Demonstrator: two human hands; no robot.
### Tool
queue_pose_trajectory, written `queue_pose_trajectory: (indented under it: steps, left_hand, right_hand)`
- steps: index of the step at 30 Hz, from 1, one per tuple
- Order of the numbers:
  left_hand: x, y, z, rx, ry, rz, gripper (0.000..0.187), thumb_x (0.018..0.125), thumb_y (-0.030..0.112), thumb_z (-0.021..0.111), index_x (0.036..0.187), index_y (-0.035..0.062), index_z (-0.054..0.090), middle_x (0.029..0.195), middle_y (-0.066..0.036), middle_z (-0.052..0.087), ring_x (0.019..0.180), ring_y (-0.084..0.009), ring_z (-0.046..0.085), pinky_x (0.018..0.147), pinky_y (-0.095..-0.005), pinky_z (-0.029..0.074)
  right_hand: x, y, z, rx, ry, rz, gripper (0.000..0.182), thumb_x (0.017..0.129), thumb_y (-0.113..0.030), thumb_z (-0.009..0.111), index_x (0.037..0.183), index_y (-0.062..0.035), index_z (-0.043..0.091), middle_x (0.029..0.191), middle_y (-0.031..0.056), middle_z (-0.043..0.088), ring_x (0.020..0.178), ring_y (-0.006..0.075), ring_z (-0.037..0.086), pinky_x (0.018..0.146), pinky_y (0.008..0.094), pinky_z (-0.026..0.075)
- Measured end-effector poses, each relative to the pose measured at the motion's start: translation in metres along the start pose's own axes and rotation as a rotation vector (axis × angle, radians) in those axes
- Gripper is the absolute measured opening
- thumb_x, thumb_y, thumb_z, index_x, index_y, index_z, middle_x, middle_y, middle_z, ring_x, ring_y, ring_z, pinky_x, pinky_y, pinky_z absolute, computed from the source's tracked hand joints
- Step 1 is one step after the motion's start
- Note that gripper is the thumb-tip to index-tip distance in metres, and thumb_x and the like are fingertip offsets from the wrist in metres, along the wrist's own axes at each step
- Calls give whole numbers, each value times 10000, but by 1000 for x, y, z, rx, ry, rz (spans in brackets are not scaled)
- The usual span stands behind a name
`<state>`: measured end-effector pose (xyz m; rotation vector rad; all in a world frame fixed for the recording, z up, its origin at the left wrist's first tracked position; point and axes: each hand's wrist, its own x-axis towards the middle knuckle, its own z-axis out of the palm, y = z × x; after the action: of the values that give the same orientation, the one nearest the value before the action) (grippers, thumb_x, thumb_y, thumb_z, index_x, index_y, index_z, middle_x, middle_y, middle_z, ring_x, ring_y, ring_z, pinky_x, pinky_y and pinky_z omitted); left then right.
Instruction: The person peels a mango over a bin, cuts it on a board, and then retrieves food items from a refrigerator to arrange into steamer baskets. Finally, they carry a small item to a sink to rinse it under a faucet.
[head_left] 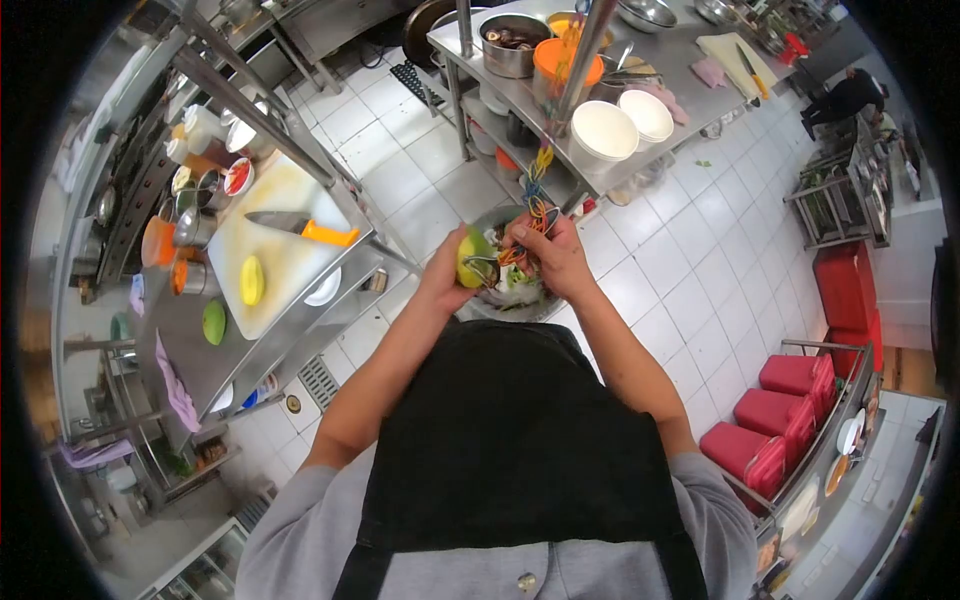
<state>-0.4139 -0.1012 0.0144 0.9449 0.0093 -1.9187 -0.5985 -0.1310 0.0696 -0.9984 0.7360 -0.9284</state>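
Note:
My left hand point(446, 275) is wrapped round a green mango point(470, 257), partly peeled to yellow. My right hand point(553, 258) is closed round a peeler point(484, 262) with coloured cord wound on its handle; the metal end touches the fruit. Below both hands stands a round bin point(515, 303) holding scraps. To the left, a white cutting board point(285, 245) carries a knife with an orange handle point(330, 234) and a peeled yellow mango point(251, 281). Beside the board's edge lies another green mango point(214, 322).
A steel table point(640, 165) at the upper right bears white tubs point(603, 131), an orange bucket point(567, 70) and a pot point(516, 50). Red containers point(745, 450) stand at the lower right. A person point(845, 98) bends down at the far right. White floor tiles surround the bin.

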Motion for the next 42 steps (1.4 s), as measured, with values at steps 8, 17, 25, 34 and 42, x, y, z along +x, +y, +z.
queue_pose_trajectory:
  steps: [8,17,25,34,42]
  left_hand:
    - [12,-9,-14,5,51,-15,273,956,388,545,1023,126,579,913,-57,633,801,-208,635,631,-391,539]
    - [-23,-8,-17,355,-29,7,402,964,468,491,1083,94,578,873,-94,661,667,-238,652,506,-357,494]
    - [-14,-3,-2,302,-40,59,385,1013,382,418,1120,45,570,883,-99,663,673,-220,672,486,-375,545]
    - [-27,-2,-11,406,-165,-20,444,999,421,440,1176,36,570,941,-113,669,707,-214,674,513,-327,550]
    - [-34,2,-8,331,-219,20,502,1003,478,393,1199,45,552,953,-126,661,744,-209,659,559,-347,541]
  right_hand:
    - [6,-4,-4,-78,-141,2,170,917,-208,624,885,-44,587,818,46,649,568,80,538,497,223,422]
    - [41,-1,-62,-59,149,0,200,900,-257,642,875,-65,590,751,19,629,538,62,533,440,196,396]
    - [18,3,-19,56,-65,105,172,908,-239,647,919,-88,564,801,35,653,538,81,527,462,210,398]
    - [41,16,-62,68,80,119,156,896,-227,652,898,-80,599,791,16,643,517,77,510,431,221,385]
    - [32,13,-79,15,251,54,178,895,-234,655,917,-70,588,777,32,647,532,81,524,475,212,407]
